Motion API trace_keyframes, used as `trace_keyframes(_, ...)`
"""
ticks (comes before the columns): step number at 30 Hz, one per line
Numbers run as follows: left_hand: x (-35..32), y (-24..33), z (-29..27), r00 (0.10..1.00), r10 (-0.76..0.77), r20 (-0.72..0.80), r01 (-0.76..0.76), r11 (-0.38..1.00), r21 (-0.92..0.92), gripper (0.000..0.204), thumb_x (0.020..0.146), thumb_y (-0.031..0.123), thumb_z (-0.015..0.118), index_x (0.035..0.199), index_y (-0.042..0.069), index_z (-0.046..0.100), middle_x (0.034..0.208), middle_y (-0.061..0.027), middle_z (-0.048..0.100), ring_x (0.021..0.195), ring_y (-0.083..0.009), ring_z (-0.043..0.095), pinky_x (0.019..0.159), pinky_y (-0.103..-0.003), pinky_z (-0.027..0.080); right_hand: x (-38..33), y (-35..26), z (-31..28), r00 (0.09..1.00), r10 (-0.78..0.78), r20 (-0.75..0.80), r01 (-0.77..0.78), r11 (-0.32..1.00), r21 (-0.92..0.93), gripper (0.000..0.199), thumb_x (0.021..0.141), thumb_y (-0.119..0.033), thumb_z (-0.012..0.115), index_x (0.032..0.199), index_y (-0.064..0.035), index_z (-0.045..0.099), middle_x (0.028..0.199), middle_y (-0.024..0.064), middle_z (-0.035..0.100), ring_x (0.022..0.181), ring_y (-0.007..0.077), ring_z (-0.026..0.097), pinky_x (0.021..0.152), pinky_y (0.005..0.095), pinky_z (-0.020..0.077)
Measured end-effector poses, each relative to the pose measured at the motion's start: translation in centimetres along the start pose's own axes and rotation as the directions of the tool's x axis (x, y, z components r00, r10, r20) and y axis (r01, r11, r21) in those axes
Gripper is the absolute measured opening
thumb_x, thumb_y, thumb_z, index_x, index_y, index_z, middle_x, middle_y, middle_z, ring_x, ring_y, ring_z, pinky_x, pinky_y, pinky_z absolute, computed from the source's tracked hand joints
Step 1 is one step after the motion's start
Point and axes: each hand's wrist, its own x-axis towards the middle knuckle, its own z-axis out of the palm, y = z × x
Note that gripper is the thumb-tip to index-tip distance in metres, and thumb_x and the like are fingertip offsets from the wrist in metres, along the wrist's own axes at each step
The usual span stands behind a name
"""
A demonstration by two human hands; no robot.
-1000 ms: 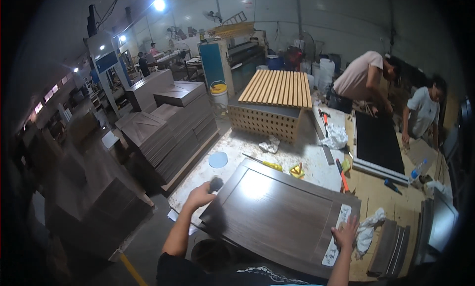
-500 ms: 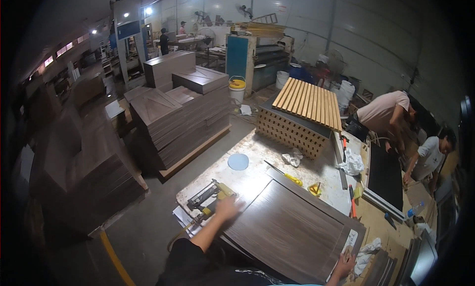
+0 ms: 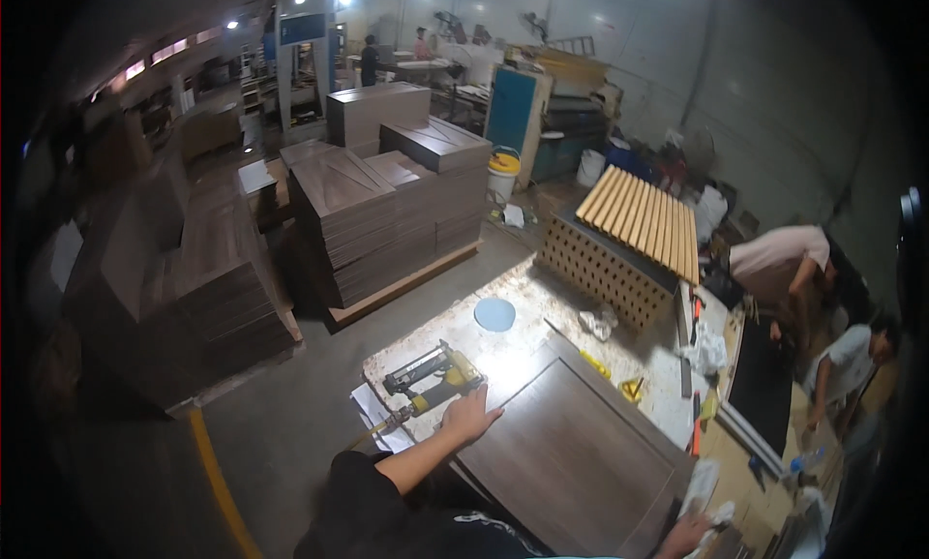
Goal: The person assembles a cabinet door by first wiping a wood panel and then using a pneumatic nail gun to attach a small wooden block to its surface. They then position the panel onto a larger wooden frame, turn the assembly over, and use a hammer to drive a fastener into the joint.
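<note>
Panel [image 3: 581, 453] of dark wood lies flat nearest my view, on the white worktable [image 3: 440, 338] — right hand [image 3: 685, 535] at its near right corner, grip unclear to me. Left hand [image 3: 470, 418] meets the yellow-and-black nail gun [image 3: 461, 369] in view; whether it grips, I cannot tell. Beyond — blue disc [image 3: 494, 315], slatted board [image 3: 639, 220], stacked panels [image 3: 368, 259].

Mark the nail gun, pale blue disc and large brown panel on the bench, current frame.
Nail gun [image 3: 438, 394]: head view, on its handle.
Pale blue disc [image 3: 494, 315]: head view, middle of its top face.
Brown panel [image 3: 583, 441]: head view, its recessed centre.
</note>
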Motion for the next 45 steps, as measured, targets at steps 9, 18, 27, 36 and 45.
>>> trace_keyframes(9,-0.1,0.1,-0.3,0.997,-0.013,-0.073,0.009,0.999,-0.051,0.075,0.085,0.054,0.062,0.136,0.002,0.041,0.118,-0.0229,0.057,0.103,-0.0407,0.06,0.087,-0.048,0.049,-0.3,11.9,-6.7,0.973,0.021,0.23,-0.14,0.846,0.515,0.024,0.095,-0.02,0.054,0.108,0.0008,0.055,0.103,0.0071,0.051,0.096,0.0201,0.046,0.084,0.0335,0.0386)
trace_keyframes(18,-0.2,-1.4,0.6,0.992,0.08,-0.094,-0.094,0.983,-0.157,0.063,0.084,0.045,0.067,0.126,0.001,0.05,0.123,-0.0241,0.055,0.115,-0.0394,0.054,0.095,-0.046,0.044,-14.2,9.2,-11.1,0.893,0.183,0.41,-0.397,0.747,0.532,0.022,0.096,-0.022,0.053,0.089,-0.0019,0.059,0.082,0.0029,0.053,0.08,0.0153,0.048,0.075,0.0319,0.0416)
trace_keyframes(27,-12.8,-2.7,-0.3,0.914,-0.357,-0.193,0.374,0.925,0.06,0.057,0.089,0.046,0.065,0.11,-0.006,0.056,0.103,-0.0203,0.062,0.097,-0.0357,0.057,0.087,-0.043,0.045,-14.6,8.5,-12.8,0.767,0.504,0.396,-0.634,0.687,0.354,0.03,0.087,-0.029,0.063,0.079,-0.0007,0.065,0.071,0.0032,0.06,0.068,0.0131,0.052,0.065,0.0314,0.0441)
trace_keyframes(36,-20.7,13.0,-0.5,0.975,0.171,-0.144,-0.206,0.936,-0.287,0.045,0.092,0.028,0.063,0.119,-0.006,0.054,0.107,-0.0172,0.062,0.097,-0.0252,0.058,0.088,-0.038,0.047,-6.5,16.3,-20.0,0.858,0.3,0.418,-0.487,0.213,0.847,0.037,0.096,-0.032,0.045,0.099,-0.003,0.068,0.09,0.0026,0.066,0.08,0.0116,0.059,0.072,0.029,0.0466)
trace_keyframes(45,-24.9,32.4,15.1,0.916,0.334,0.223,0.004,0.549,-0.836,0.044,0.096,0.038,0.058,0.106,-0.005,0.058,0.096,-0.0134,0.062,0.09,-0.0238,0.057,0.082,-0.037,0.046,9.6,30.8,-32.3,0.833,0.536,-0.135,0.291,-0.217,0.932,0.046,0.095,-0.044,0.045,0.116,-0.0066,0.06,0.097,0.0054,0.066,0.084,0.0183,0.064,0.07,0.0309,0.0529)
